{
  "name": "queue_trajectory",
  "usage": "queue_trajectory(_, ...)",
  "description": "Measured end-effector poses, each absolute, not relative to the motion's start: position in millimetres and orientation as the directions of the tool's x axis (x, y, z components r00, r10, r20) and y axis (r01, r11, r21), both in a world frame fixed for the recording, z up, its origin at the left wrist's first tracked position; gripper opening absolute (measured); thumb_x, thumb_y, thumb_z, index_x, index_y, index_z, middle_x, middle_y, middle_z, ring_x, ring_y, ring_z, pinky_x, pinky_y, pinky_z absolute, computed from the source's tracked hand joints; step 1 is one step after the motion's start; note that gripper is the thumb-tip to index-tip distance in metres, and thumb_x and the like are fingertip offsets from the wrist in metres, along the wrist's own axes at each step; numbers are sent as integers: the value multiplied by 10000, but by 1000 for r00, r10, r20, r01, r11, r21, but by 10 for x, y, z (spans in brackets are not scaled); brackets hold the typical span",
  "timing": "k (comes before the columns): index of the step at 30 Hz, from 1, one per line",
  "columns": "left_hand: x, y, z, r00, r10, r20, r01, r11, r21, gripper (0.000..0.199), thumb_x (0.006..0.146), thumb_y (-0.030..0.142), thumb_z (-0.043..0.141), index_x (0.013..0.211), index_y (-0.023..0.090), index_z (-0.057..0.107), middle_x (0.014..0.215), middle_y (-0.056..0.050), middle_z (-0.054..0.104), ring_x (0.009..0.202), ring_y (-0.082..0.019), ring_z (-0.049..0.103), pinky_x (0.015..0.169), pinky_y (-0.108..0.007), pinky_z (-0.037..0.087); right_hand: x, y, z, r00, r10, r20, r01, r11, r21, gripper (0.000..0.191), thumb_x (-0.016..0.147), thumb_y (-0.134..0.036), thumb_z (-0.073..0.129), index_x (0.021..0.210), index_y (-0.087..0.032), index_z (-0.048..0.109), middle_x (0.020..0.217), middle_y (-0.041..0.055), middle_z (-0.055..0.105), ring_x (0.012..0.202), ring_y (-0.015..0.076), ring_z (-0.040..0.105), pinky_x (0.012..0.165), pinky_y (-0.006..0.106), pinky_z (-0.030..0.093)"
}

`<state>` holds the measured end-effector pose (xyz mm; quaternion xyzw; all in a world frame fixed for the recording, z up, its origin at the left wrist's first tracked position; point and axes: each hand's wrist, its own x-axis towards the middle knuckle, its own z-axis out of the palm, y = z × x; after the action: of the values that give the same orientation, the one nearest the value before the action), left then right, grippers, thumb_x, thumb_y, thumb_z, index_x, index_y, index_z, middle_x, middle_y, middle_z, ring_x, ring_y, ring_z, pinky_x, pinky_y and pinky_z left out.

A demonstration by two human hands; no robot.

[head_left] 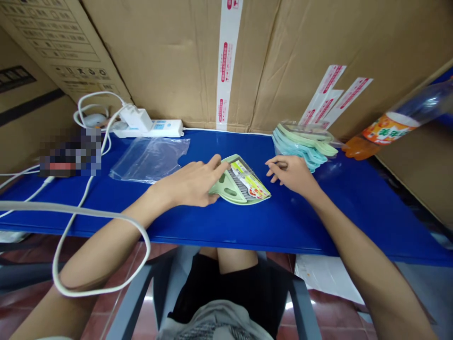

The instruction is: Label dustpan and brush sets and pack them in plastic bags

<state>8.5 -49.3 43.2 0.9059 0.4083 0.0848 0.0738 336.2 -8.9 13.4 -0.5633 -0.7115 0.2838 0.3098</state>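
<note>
Seeming light and stiff, the green dustpan [238,187] is clamped by the left grip [194,182] at its handle [217,189], likely the surest hold, the right grip [293,174] being loosely parted.

From far off, I can see my left hand [193,184] holding the handle end of a green dustpan [230,189] with a yellow card [249,179] on it. My right hand [292,174] is near, fingers bent. Behind it sits a green and blue pile [300,146], by a tilted bottle [389,126] of orange drink. A clear bag [150,158] lies on the blue table [265,226].
</note>
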Motion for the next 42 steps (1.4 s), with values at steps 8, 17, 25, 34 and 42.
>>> queue_trajectory(8, 88, -93, 109, 632, 742, 223, 636, -661, 398, 731, 751, 83, 628, 1427, 209, 380, 1374, -152, 500, 1112, -313, 655, 942, -472, 590, 3444, -19, 150, -518, 823, 234, 588, 541, -601, 633, 954, -568, 760, 1512, -273, 714, 1436, 169, 663, 1286, 342, 676, 1037, 535, 634)
queue_trajectory(17, 169, -87, 89, 618, 681, 394, 546, -732, 408, 630, 757, 97, 630, 1331, 216, 398, 1402, -149, 534, 1105, -273, 627, 869, -419, 586, 3448, 6, 40, -588, 784, 199, 666, 609, -431, 862, 935, -717, 750, 1685, -360, 519, 1696, 144, 354, 1625, 419, 345, 1357, 661, 263)
queue_trajectory(25, 155, -49, 43, 588, 668, 455, 552, -743, 378, 640, 754, 106, 632, 1343, 224, 410, 1361, -127, 554, 1074, -258, 640, 817, -399, 567, 3340, -47, 44, -509, 828, 234, 581, 532, -617, 924, 877, -762, 776, 1669, -354, 535, 1690, 146, 415, 1609, 440, 390, 1326, 683, 337)
queue_trajectory(34, 136, -46, 80, 559, 616, 555, 517, -782, 348, 641, 726, 109, 638, 1329, 229, 457, 1319, -101, 590, 942, -213, 637, 789, -382, 558, 3014, -151, 99, -222, 951, -216, -85, -239, -967, 543, 1024, -697, 608, 1296, -235, 694, 1048, 122, 836, 892, 304, 817, 754, 441, 682)
queue_trajectory(42, 46, 25, 208, 600, 578, 552, 269, -796, 541, 865, 862, 433, 839, 1584, 265, 392, 1378, -141, 607, 1095, -264, 681, 913, -408, 587, 3010, -121, 43, -48, 995, -82, -100, -87, -991, 406, 817, -575, 900, 878, -246, 671, 808, 22, 796, 726, 243, 781, 675, 361, 648)
